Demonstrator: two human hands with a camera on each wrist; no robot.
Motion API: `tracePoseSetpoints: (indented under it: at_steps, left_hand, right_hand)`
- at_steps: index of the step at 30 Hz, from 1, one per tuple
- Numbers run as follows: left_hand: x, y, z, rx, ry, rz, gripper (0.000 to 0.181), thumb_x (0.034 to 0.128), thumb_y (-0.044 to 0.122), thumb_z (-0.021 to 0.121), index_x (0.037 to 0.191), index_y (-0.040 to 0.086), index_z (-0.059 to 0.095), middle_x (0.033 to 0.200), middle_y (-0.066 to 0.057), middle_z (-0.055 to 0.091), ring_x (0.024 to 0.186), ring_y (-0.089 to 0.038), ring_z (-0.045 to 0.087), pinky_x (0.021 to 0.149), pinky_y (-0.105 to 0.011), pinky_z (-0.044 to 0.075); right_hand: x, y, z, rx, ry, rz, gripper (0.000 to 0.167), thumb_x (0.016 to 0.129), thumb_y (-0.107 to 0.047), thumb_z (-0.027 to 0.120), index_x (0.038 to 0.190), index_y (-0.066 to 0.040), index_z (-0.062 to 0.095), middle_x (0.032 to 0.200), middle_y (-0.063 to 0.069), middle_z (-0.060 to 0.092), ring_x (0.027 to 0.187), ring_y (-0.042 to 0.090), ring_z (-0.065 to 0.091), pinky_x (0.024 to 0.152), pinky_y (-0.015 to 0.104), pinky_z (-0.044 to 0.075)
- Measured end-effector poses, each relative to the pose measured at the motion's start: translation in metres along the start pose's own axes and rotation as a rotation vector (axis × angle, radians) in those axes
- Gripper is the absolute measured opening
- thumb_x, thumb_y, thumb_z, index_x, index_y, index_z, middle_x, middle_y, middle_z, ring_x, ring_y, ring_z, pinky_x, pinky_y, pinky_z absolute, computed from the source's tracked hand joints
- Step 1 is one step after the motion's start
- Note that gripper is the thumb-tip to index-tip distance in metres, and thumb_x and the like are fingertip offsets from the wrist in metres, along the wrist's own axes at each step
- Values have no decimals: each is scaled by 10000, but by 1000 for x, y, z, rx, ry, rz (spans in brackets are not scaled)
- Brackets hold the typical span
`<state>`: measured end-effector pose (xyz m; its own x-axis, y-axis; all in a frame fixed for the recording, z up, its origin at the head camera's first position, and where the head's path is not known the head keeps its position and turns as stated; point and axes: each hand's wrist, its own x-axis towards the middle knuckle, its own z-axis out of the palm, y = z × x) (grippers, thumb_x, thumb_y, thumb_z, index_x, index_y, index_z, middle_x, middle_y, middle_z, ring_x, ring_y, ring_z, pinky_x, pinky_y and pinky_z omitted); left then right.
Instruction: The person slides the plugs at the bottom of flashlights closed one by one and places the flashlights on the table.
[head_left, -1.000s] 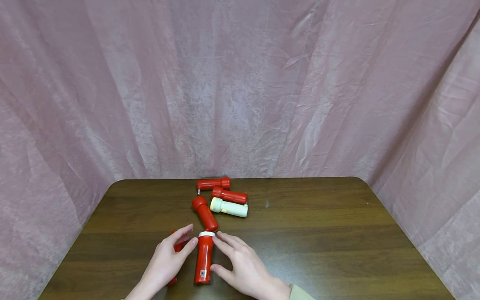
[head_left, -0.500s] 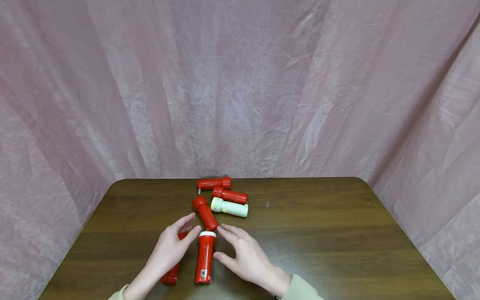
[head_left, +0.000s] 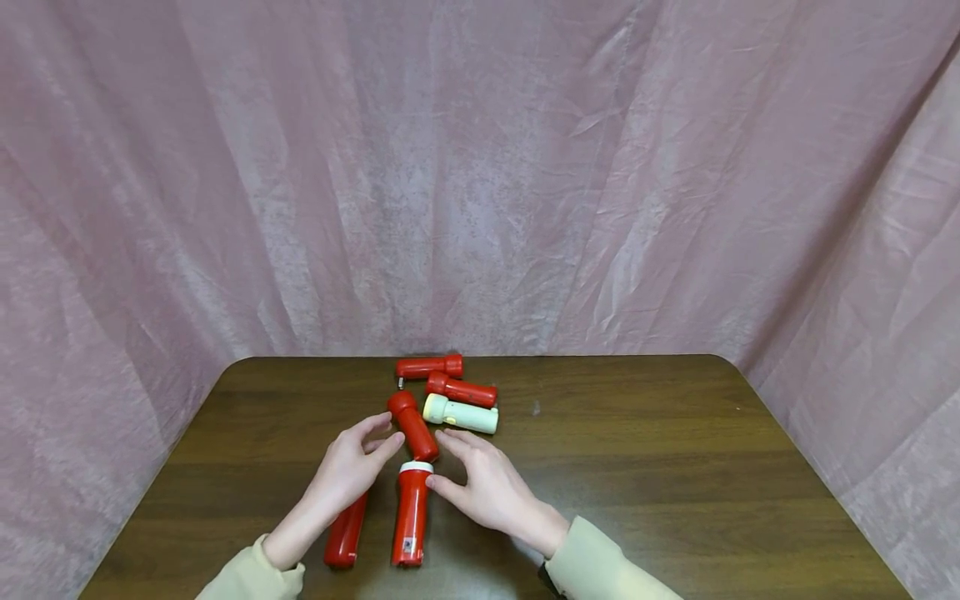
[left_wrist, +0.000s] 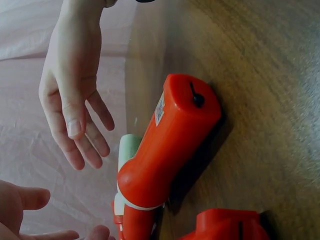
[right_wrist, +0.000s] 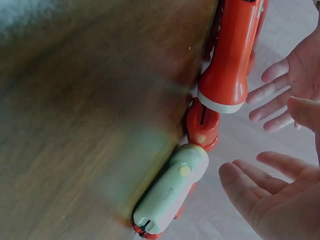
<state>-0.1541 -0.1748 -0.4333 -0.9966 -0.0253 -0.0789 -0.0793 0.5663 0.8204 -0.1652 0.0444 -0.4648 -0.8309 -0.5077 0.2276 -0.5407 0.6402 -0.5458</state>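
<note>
A red flashlight with a white rim (head_left: 410,517) lies lengthwise near the front of the table. My left hand (head_left: 347,471) hovers at its upper left, over the head end of another red flashlight (head_left: 345,537), which it partly hides. On the other side, my right hand (head_left: 491,487) has its fingers spread loosely, the thumb close to the white rim. Whether the thumb touches is unclear; the right wrist view shows the right hand (right_wrist: 280,195) apart from the flashlights. Between both sets of fingertips lies a tilted red flashlight (head_left: 414,429). Neither hand holds anything.
Farther back lie a mint-green flashlight (head_left: 468,417), a red flashlight (head_left: 468,392) and one more red flashlight (head_left: 423,367) near the far edge. A small metal piece (head_left: 401,383) hangs by its end. Behind the brown table (head_left: 637,467) hangs a pink curtain (head_left: 480,183).
Both hands have moved forward, away from the table's front edge. More of the left red flashlight shows behind the left hand. The other flashlights have stayed in place.
</note>
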Motion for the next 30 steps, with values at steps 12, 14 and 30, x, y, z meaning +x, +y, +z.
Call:
tracePoseSetpoints:
  at_steps: [12, 14, 30]
  left_hand:
    - [21, -5, 4, 57, 13, -36, 573, 1038, 278, 633, 1486, -61, 522, 1417, -297, 643, 1248, -442, 691, 1044, -549, 571]
    - [24, -6, 5, 67, 14, -44, 580, 1040, 285, 628, 1488, -65, 516, 1410, -296, 649, 1251, -440, 688, 1052, -554, 563]
    - [49, -6, 9, 134, 48, -76, 593, 1018, 255, 624, 1457, -127, 508, 1378, -335, 649, 1300, -471, 629, 1109, -588, 504]
  right_hand:
    - [20, 8, 6, 41, -66, 61, 574, 987, -347, 719, 1447, -22, 612, 1448, 110, 679, 1345, 278, 655, 1132, 459, 533]
    - [22, 9, 7, 56, -73, 72, 566, 984, -331, 723, 1438, -9, 617, 1443, 119, 682, 1335, 281, 664, 1123, 462, 540]
    - [42, 20, 15, 142, -107, 161, 523, 976, -305, 721, 1375, 27, 657, 1385, 156, 713, 1261, 301, 706, 1074, 468, 569]
